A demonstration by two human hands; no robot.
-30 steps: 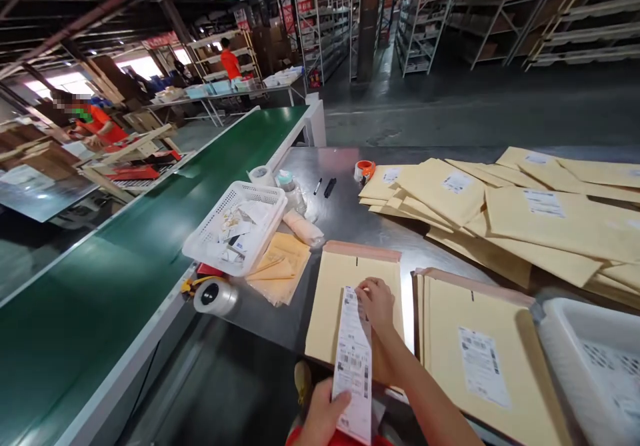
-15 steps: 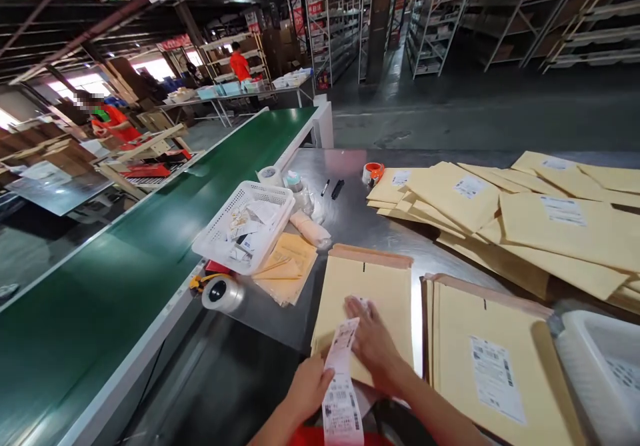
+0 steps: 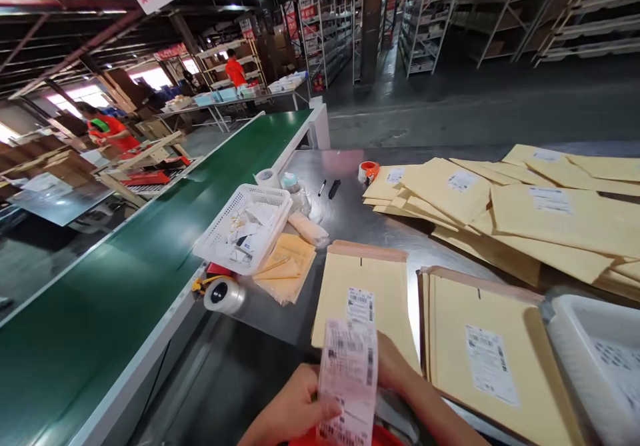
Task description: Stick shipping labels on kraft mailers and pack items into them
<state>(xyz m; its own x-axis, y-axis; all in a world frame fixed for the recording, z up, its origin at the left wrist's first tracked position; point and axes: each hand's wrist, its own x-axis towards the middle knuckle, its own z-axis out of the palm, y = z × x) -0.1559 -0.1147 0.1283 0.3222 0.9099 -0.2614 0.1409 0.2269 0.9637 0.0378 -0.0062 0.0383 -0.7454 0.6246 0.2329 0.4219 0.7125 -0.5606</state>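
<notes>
My left hand point(image 3: 299, 401) is closed on a strip of printed shipping labels point(image 3: 349, 373), its thumb pressed over the front. The strip stands up towards me. Behind it is my right hand point(image 3: 391, 361), its fingers hidden by the paper, so I cannot tell whether they grip anything. Beneath both lies a stack of tan padded envelopes point(image 3: 380, 271). A white shipping label point(image 3: 361, 305) sits on the top one, its lower part covered by the strip. To the right is a second envelope stack point(image 3: 450, 299), its top envelope labelled too.
Labelled envelopes point(image 3: 545, 233) are heaped at the right. A white basket point(image 3: 575, 339) stands at the right edge. On the left are a basket of scraps point(image 3: 205, 246), tape rolls point(image 3: 225, 296) and a green conveyor belt point(image 3: 145, 259). Pens and a tape dispenser point(image 3: 369, 171) lie farther back.
My right hand has left the envelope's surface and drawn back behind the strip, exposing the label there. The strip has been raised and faces me more.
</notes>
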